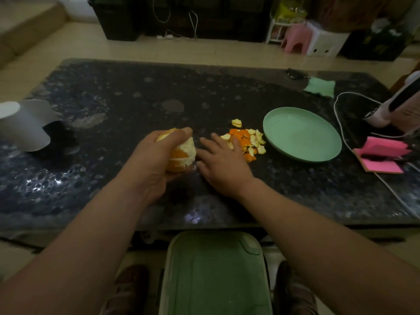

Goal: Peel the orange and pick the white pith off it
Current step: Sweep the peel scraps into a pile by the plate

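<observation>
My left hand [150,160] grips a partly peeled orange [181,153] just above the dark table. White pith covers its upper right side and orange skin remains low down. My right hand [223,160] hovers flat to the right of the fruit, fingers spread, palm down, holding nothing I can see. Its fingertips reach over a pile of torn peel pieces [248,142] lying on the table. One loose peel scrap [236,123] lies a little beyond the pile.
An empty green plate [302,135] sits right of the peel. Farther right are pink sticky notes [381,155], a white cable [341,130] and a green cloth [320,87]. A grey holder [29,126] stands at left. A green bin [213,276] sits below the table edge.
</observation>
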Available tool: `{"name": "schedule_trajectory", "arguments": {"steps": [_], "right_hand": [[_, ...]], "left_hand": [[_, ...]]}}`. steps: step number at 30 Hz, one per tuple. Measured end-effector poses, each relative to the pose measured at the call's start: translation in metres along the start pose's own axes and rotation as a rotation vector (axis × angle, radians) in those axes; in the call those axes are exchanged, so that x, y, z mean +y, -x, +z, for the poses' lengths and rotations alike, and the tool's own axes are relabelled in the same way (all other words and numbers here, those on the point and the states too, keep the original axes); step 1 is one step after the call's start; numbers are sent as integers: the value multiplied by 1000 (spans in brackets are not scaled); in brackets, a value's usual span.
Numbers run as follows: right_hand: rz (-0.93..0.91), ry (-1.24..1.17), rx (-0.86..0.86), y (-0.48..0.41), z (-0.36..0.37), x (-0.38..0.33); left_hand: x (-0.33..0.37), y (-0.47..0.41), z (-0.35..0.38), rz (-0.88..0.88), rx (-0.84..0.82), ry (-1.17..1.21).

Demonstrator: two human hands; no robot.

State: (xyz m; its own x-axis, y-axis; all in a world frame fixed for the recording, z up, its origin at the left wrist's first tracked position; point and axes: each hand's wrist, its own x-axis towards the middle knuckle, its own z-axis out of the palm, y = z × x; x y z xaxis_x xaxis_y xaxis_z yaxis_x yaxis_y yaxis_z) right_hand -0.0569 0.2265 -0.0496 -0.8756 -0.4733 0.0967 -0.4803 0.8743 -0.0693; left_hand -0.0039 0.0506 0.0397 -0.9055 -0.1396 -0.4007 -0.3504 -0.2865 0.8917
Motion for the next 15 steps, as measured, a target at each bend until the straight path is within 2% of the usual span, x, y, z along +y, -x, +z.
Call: {"name": "schedule_trajectory", "arguments": {"steps": [2,5,8,11,13,15], "right_hand": [[74,74,21,5,-3,31],[57,77,65,19,-9,66],[80,-33,243,32,-15,75],[343,-378,391,47,-40,67],[485,-793,274,59,-66,54],[438,-1061,106,72,-86,42]], "left_hand": [[-2,-1,4,-7,-23,-9],[-6,-3,12,-22,-41,-20],[-10,-4,28,-33,-67,-28],[-15,-1,44,-133,-106,3],[-20,1,51,-217,-162,88],[-23,5,54,-277,-262,173]]}}
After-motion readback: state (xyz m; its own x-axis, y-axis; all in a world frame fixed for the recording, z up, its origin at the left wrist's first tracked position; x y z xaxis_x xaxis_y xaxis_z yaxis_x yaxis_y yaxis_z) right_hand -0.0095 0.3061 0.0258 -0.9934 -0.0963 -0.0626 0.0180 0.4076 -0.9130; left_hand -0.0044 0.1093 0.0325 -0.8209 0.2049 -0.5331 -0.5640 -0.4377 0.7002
